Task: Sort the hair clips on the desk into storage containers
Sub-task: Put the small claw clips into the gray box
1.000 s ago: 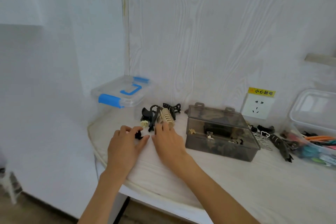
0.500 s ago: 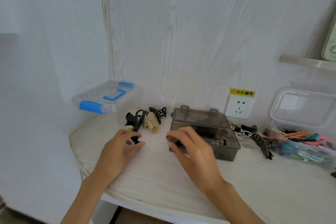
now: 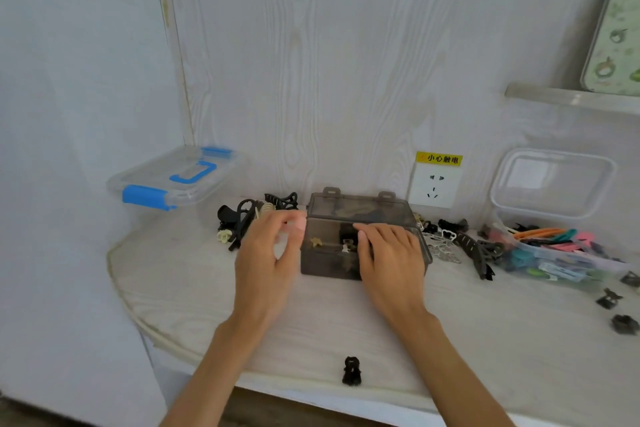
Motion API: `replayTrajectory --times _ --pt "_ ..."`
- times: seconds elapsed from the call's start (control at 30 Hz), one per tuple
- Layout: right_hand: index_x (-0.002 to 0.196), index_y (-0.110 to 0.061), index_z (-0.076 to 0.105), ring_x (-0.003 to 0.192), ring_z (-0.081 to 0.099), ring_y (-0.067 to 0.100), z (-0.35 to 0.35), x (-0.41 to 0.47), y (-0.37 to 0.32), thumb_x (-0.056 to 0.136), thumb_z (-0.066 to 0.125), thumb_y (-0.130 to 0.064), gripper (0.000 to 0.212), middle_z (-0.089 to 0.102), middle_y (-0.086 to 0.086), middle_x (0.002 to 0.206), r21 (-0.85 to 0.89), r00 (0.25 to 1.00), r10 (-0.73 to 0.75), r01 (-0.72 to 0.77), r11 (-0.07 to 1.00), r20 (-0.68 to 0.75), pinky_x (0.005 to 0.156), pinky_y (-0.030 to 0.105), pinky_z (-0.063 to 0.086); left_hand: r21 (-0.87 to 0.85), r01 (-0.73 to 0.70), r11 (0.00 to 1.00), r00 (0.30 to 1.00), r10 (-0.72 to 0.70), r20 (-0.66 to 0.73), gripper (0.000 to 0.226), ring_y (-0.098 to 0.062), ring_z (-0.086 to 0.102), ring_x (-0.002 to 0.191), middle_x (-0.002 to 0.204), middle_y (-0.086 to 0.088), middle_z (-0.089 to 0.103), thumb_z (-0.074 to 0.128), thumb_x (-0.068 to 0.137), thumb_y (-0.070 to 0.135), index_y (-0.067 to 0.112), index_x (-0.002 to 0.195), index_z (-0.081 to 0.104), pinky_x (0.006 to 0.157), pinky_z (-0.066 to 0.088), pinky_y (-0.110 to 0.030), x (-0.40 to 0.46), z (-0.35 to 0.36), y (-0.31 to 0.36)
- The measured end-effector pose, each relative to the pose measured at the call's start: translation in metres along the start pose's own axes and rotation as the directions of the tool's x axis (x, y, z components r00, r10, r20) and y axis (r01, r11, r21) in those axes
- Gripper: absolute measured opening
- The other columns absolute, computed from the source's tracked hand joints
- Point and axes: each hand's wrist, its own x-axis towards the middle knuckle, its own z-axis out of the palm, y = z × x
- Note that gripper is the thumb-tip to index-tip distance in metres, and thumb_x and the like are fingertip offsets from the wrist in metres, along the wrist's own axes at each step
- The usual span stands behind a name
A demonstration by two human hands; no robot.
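A smoky grey lidded box [image 3: 360, 210] stands at the middle of the desk, with small clips showing through its wall. My right hand [image 3: 389, 256] lies flat on its front right, fingertips on the lid's front edge, holding nothing that I can see. Blurred by motion, my left hand [image 3: 268, 253] hovers at the box's left side with fingers apart. A heap of black and beige claw clips [image 3: 242, 218] lies left of the box. One small black clip [image 3: 351, 371] sits alone near the desk's front edge.
A clear box with blue latches [image 3: 173, 180] stands shut at the back left. At the right, an open clear tub [image 3: 561, 258] holds colourful clips, its lid [image 3: 554, 180] against the wall. Black clips [image 3: 476, 253] and small dark clips [image 3: 609, 298] lie around it. A wall socket [image 3: 434, 185] is behind.
Both hands moved right from the clip heap to the grey box. The dark clips they pinched are out of their fingers. A small black clip now lies near the front edge.
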Motion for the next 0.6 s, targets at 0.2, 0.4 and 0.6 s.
replayTrajectory --times 0.2,0.4,0.6 --pt "0.091 -0.021 0.067 0.087 0.059 0.02 0.003 0.004 0.001 0.093 0.037 -0.027 0.031 0.066 -0.002 0.094 -0.016 1.0 -0.003 0.002 1.0 -0.029 0.081 0.029 0.032 -0.054 -0.154 0.987 0.735 0.151 0.661 0.054 -0.01 0.048 0.075 0.083 0.018 0.05 0.032 0.071 0.083 0.039 0.096 0.053 0.064 0.041 -0.02 -0.042 -0.017 0.046" --pt "0.094 -0.016 0.068 0.091 0.053 0.018 -0.002 0.005 0.004 0.093 0.041 -0.025 0.029 0.064 -0.001 0.095 0.18 0.981 0.042 -0.008 0.984 -0.189 0.081 0.028 0.035 0.084 -0.144 0.986 0.569 0.013 0.822 0.04 -0.001 0.052 0.078 0.091 0.019 0.058 0.063 0.07 0.067 0.034 0.094 0.063 0.067 0.041 -0.014 -0.047 -0.005 0.034" --pt "0.082 -0.016 0.068 0.065 0.041 0.006 -0.041 0.011 0.01 0.096 0.042 -0.029 0.032 0.054 -0.007 0.069 0.422 0.964 0.154 -0.05 0.905 -0.215 0.058 0.013 0.033 0.105 -0.022 0.994 0.597 -0.071 0.799 0.028 0.004 0.056 0.074 0.09 0.018 0.064 0.067 0.075 0.055 0.034 0.092 0.067 0.065 0.043 -0.014 -0.033 0.002 0.02"
